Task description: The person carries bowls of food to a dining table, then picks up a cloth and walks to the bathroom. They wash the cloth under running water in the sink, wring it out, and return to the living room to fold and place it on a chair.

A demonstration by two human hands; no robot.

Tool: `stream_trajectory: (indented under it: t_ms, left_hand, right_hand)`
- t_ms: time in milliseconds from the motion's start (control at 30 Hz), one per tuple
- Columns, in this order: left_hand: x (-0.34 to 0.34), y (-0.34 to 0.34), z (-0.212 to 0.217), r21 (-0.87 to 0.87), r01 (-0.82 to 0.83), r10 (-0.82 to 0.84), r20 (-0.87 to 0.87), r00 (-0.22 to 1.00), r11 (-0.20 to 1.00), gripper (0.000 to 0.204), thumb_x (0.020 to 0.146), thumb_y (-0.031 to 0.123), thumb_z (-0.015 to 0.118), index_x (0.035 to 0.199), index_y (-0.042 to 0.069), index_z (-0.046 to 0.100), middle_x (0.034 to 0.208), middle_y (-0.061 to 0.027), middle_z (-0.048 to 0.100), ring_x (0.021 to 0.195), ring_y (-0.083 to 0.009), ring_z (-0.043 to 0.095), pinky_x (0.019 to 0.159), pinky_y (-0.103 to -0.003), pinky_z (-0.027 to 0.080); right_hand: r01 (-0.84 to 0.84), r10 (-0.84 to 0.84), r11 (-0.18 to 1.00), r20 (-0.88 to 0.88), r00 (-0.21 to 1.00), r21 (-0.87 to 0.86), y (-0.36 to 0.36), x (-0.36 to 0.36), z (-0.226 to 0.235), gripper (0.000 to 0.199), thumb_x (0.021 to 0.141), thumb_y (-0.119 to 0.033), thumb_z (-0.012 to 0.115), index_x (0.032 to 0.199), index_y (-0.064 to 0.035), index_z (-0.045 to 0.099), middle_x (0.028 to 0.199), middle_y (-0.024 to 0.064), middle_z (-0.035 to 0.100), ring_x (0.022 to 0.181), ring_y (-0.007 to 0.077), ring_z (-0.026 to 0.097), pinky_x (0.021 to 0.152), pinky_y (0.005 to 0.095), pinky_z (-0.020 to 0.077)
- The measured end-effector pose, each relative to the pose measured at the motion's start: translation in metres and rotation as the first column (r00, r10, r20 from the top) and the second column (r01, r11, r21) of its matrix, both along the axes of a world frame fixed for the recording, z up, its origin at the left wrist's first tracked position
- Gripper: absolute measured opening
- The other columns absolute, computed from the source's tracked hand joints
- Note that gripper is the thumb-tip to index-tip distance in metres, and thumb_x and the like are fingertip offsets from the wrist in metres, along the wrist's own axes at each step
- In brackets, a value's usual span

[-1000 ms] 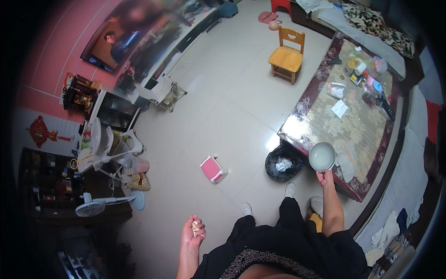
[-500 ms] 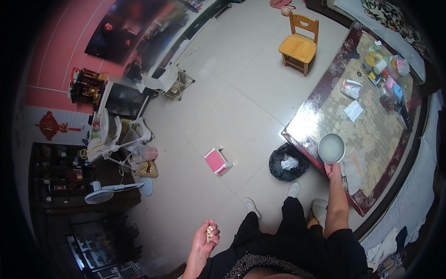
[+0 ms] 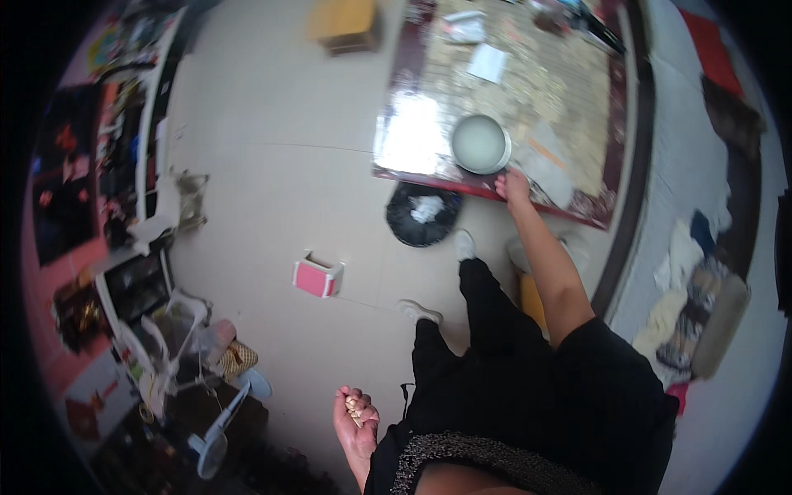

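The bowl point(image 3: 480, 143) sits on the near edge of the low patterned table point(image 3: 528, 91), pale and round, with what looks like a whitish inside; whether anything is in it I cannot tell. My right hand point(image 3: 513, 185) is stretched out to it, fingers touching its near rim at the lower right, though the blur keeps me from saying whether I am pinching the rim or only resting against it. My left hand point(image 3: 355, 418) hangs low by my hip, cupped palm up and half closed around a few small pale bits point(image 3: 353, 405) that I cannot identify. To handle this well, I think I should keep the bowl level and well onto the table, since it stands close to the edge, and keep my left hand curled so the bits do not spill. Just below the table edge, on the tiled floor point(image 3: 272, 165), stands a black bin point(image 3: 423, 214) with white scraps in it, right beside my left shoe. Further left on the floor is a small pink stool point(image 3: 318, 276), well apart from me. A sheet of paper point(image 3: 488, 63) lies farther back on the table, and a yellow wooden chair point(image 3: 346, 21) stands beyond it.
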State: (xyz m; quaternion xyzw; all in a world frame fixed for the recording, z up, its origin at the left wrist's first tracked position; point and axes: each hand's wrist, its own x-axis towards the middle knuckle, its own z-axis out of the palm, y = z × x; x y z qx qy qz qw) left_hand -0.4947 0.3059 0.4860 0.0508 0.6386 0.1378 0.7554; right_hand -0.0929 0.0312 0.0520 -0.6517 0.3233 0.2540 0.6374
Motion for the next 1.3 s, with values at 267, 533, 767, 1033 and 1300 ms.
stream_trajectory:
  t_ms: [267,533,767,1033,1300]
  left_hand:
    - [0.011,-0.011,-0.041,-0.098,0.024,-0.028,-0.038,0.999,0.995,0.021,0.097,0.027,0.045,0.087,0.01,0.052,0.069,-0.002,0.049,0.053,-0.0089,0.041,0.036,-0.018,0.029]
    - [0.0,-0.025,-0.062,-0.14,0.044,-0.051,-0.043,0.998,0.989,0.021,0.097,0.027,0.045,0.088,0.009,0.052,0.069,-0.0016,0.048,0.052,-0.0092,0.041,0.038,-0.02,0.032]
    - [-0.035,-0.039,-0.021,-0.012,0.043,-0.043,0.009,0.999,0.999,0.021,0.097,0.026,0.044,0.087,0.009,0.052,0.069,-0.0023,0.048,0.052,-0.0088,0.04,0.035,-0.019,0.029]
    - [-0.169,-0.038,0.041,0.134,-0.229,0.198,0.209,0.958,0.964,0.017,0.096,0.025,0.047,0.091,0.01,0.052,0.072,-0.0019,0.046,0.054,-0.0086,0.039,0.035,-0.018,0.031]
    - [-0.433,-0.114,0.057,0.19,-0.689,0.576,0.422,0.701,0.699,0.018,0.097,0.025,0.046,0.095,0.009,0.053,0.073,-0.0034,0.047,0.055,-0.0105,0.041,0.036,-0.019,0.032]
  right_hand:
    - [-0.276,0.59,0.203,-0.107,0.8,-0.94,-0.014,0.057,0.053,0.064,0.074,-0.025,0.066,0.134,-0.0262,0.041,0.139,0.0141,0.032,0.125,0.0387,0.033,0.09,0.0561,0.0394]
    - [-0.18,0.847,0.139,0.023,0.531,-0.974,-0.004,-0.008,0.012,0.047,0.066,-0.007,0.064,0.108,-0.0266,0.056,0.119,0.0077,0.046,0.109,0.0328,0.043,0.079,0.0486,0.043]
    - [-0.736,0.796,0.586,0.068,0.602,-0.339,0.004,-0.138,0.014,0.045,0.071,-0.004,0.059,0.115,-0.0155,0.055,0.111,0.011,0.055,0.101,0.0312,0.053,0.085,0.043,0.0459]
    - [-0.055,0.592,0.236,-0.099,0.8,0.97,0.142,-0.213,0.245,0.047,0.083,-0.011,0.052,0.128,0.0033,0.044,0.127,0.0172,0.051,0.118,0.0287,0.05,0.106,0.0423,0.0339]
    - [-0.215,0.828,0.127,0.016,0.56,0.968,0.266,-0.418,0.424,0.047,0.089,-0.028,0.051,0.125,0.0014,0.048,0.124,0.0181,0.053,0.112,0.0314,0.054,0.099,0.0475,0.042]
